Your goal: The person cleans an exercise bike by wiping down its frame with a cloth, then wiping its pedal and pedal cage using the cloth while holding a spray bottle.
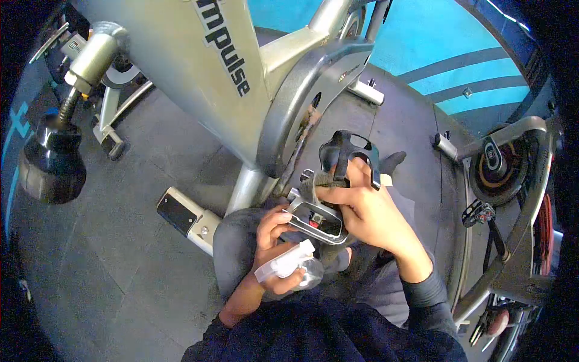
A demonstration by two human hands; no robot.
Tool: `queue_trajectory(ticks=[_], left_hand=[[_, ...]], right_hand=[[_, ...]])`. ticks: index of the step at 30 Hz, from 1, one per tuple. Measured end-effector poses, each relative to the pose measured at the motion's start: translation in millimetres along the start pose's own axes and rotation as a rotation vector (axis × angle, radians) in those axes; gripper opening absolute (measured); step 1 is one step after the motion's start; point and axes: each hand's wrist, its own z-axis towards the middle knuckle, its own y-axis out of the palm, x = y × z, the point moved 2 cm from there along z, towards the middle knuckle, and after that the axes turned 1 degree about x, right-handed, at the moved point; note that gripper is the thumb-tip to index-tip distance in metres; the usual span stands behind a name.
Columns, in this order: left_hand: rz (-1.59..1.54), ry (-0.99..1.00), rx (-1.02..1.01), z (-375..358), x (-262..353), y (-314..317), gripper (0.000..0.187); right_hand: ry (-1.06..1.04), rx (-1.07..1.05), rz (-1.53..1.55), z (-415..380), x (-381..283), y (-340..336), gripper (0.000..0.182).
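Note:
My left hand (274, 241) is wrapped round a small clear spray bottle (310, 273) with a white spray head. Its upper fingers also touch the near rim of an exercise bike pedal (329, 236), a metal frame with a dark hollow and a bit of red inside. My right hand (374, 211) is closed over the pedal's far side, its fingers pinching what looks like a grey cloth (315, 188) against it. A black toe cage (336, 148) arches beyond those fingers, which partly hide it.
A grey bike frame (211, 66) with a dark crank cover (295, 90) rises just ahead. Its floor foot (187, 217) lies to the left. A second bike (500, 163) stands at right. A black knob (53, 163) hangs at left over the dark mat floor (145, 235).

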Motion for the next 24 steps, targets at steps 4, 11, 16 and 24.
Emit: queue_trajectory(ticks=[4, 11, 16, 24], left_hand=[[-0.058, -0.111, 0.041, -5.7, 0.4, 2.8, 0.037], [-0.014, -0.052, -0.019, -2.8, 1.0, -0.5, 0.038], [-0.042, -0.153, 0.026, -8.6, 3.1, 3.6, 0.037], [0.054, 0.047, -0.039, 2.6, 5.2, 0.8, 0.034]], right_hand=[[0.01, 0.08, -0.058, 1.9, -1.0, 9.3, 0.045], [-0.013, 0.053, -0.081, -4.4, -2.3, 3.5, 0.044], [-0.037, 0.014, -0.126, -15.4, -13.3, -3.1, 0.043], [-0.004, 0.118, -0.182, 0.3, -7.0, 8.1, 0.041]])
